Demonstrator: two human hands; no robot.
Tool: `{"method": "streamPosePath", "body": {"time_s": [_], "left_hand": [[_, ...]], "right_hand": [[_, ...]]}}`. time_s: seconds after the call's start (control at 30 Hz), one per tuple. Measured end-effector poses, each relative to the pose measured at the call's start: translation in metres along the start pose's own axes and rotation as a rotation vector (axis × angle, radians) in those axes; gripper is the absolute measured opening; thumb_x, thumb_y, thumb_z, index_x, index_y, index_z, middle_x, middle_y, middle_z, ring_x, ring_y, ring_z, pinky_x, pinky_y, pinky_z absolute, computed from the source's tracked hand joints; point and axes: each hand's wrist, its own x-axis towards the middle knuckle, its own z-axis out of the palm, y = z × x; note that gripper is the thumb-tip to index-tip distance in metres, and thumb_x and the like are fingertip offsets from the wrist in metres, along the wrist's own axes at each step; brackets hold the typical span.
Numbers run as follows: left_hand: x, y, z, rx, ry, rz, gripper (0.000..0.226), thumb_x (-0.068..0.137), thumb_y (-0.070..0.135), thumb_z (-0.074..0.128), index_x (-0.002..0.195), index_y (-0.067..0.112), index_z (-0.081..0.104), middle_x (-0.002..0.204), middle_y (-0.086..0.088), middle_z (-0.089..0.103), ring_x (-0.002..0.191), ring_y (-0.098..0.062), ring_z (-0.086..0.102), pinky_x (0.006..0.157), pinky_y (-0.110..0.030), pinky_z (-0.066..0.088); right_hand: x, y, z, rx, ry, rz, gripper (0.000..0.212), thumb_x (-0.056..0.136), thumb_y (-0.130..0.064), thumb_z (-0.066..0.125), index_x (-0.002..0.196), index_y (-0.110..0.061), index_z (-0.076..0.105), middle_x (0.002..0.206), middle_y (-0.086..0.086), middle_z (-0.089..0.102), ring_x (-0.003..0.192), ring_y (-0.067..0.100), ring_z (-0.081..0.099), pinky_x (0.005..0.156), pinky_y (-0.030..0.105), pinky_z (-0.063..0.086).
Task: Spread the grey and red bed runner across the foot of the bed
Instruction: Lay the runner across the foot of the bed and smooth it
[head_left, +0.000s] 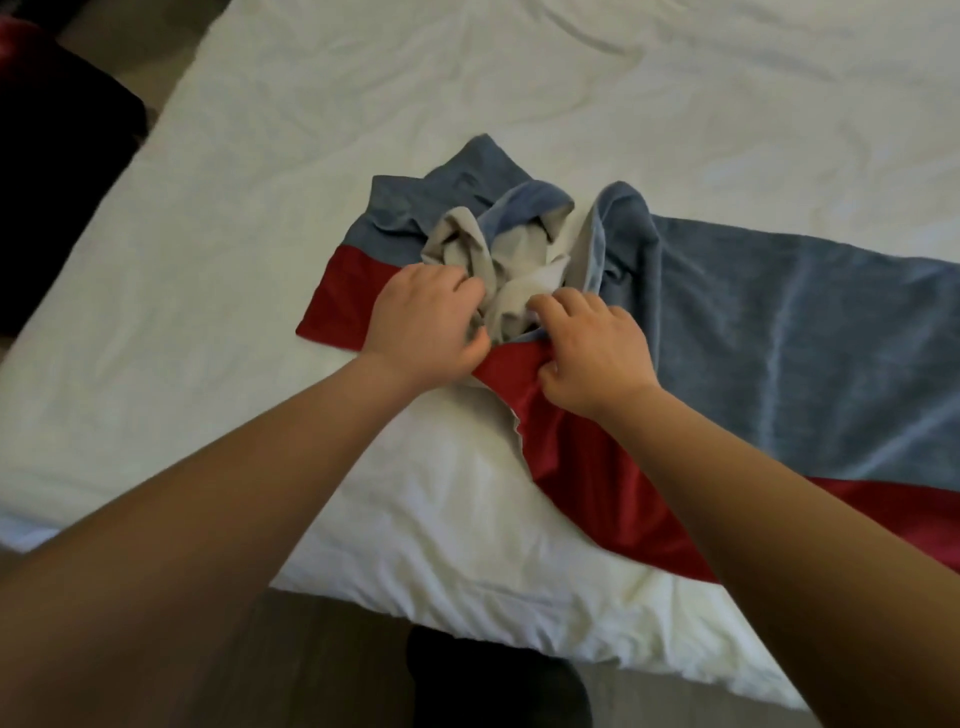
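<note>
Grey-and-red bed runner (779, 322) lies bunched mid-length on the white bed (234, 182). Left hand (426, 325) and right hand (595, 356) both clench its crumpled middle, likely to draw it apart and flat.

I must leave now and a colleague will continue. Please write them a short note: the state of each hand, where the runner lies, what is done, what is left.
Left hand: grips the bunched middle of the bed runner.
Right hand: pinches the runner's red band beside the bunch.
Runner: on the white bed, near its edge. The right part lies flat, the middle is crumpled with pale lining showing, and the left end is folded.
Done: right side spread.
To do: open the bunch and pull the left end flat.
</note>
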Motion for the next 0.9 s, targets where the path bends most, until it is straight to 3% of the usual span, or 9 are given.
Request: {"method": "streamPosePath", "body": {"time_s": [0.13,0.27,0.37,0.47,0.57,0.63,0.73,0.8,0.9], "left_hand": [[0.029,-0.010,0.002,0.022,-0.042,0.009,0.029,0.071,0.029,0.046,0.094,0.015,0.058,0.092,-0.003,0.059,0.084,-0.023,0.053,0.076,-0.033,0.037],[0.064,-0.028,0.009,0.077,-0.126,-0.004,0.040,0.072,0.025,0.052,0.112,0.018,0.053,0.111,-0.007,0.055,0.103,-0.027,0.052,0.092,-0.037,0.037],[0.089,-0.042,0.019,0.134,-0.370,-0.036,0.071,0.075,0.023,0.063,0.140,0.025,0.032,0.149,-0.013,0.028,0.136,-0.031,0.028,0.112,-0.048,0.024],[0.112,-0.056,0.032,0.171,-0.566,-0.092,0.088,0.075,0.025,0.067,0.145,0.038,0.014,0.156,-0.012,0.002,0.143,-0.033,0.007,0.113,-0.057,0.016],[0.124,-0.065,0.048,0.063,-0.598,-0.129,0.077,0.075,0.029,0.067,0.139,0.035,0.026,0.151,-0.015,0.016,0.136,-0.037,0.025,0.104,-0.058,0.032],[0.126,-0.069,0.057,-0.004,-0.540,-0.114,0.056,0.077,0.032,0.064,0.127,0.027,0.040,0.129,-0.013,0.040,0.107,-0.034,0.052,0.079,-0.047,0.049],[0.125,-0.081,0.067,0.062,-0.452,-0.020,0.033,0.083,0.026,0.060,0.113,0.020,0.046,0.102,-0.009,0.047,0.066,-0.024,0.050,0.051,-0.034,0.037],[0.126,-0.093,0.070,0.122,-0.426,0.046,0.028,0.084,0.017,0.058,0.109,0.018,0.046,0.096,-0.009,0.047,0.060,-0.024,0.047,0.047,-0.032,0.032],[0.128,-0.124,0.067,0.136,-0.414,0.055,0.034,0.081,0.011,0.058,0.112,0.018,0.047,0.095,-0.011,0.049,0.064,-0.032,0.055,0.048,-0.033,0.029]], "right_hand": [[0.029,0.014,0.008,-0.013,-0.031,-0.072,0.061,0.066,-0.024,0.057,0.125,-0.019,0.044,0.117,0.003,0.053,0.104,0.028,0.053,0.080,0.038,0.043],[0.065,0.035,0.011,-0.032,-0.108,-0.157,0.076,0.065,-0.027,0.062,0.136,-0.026,0.035,0.126,0.003,0.047,0.110,0.028,0.050,0.085,0.040,0.043],[0.083,0.056,0.008,0.016,-0.197,-0.194,0.084,0.065,-0.032,0.060,0.143,-0.034,0.027,0.135,0.004,0.043,0.120,0.028,0.047,0.090,0.039,0.042],[0.101,0.080,0.008,0.028,-0.297,-0.267,0.086,0.069,-0.032,0.056,0.146,-0.040,0.019,0.144,0.004,0.037,0.127,0.026,0.042,0.095,0.039,0.040],[0.120,0.094,0.013,-0.023,-0.383,-0.326,0.089,0.068,-0.031,0.057,0.146,-0.040,0.016,0.143,0.004,0.038,0.125,0.025,0.043,0.097,0.039,0.039],[0.128,0.093,0.019,-0.045,-0.386,-0.358,0.081,0.066,-0.032,0.059,0.141,-0.034,0.029,0.130,0.004,0.045,0.112,0.026,0.050,0.086,0.035,0.040],[0.143,0.084,0.027,-0.051,-0.336,-0.398,0.056,0.069,-0.032,0.061,0.122,-0.024,0.046,0.114,0.005,0.048,0.098,0.028,0.053,0.074,0.035,0.043],[0.161,0.079,0.026,-0.097,-0.355,-0.458,0.049,0.072,-0.037,0.063,0.117,-0.023,0.048,0.114,0.004,0.049,0.099,0.028,0.054,0.074,0.037,0.046],[0.194,0.075,0.019,-0.151,-0.471,-0.506,0.060,0.066,-0.056,0.073,0.115,-0.028,0.050,0.111,-0.003,0.055,0.099,0.023,0.057,0.068,0.034,0.045]]}}
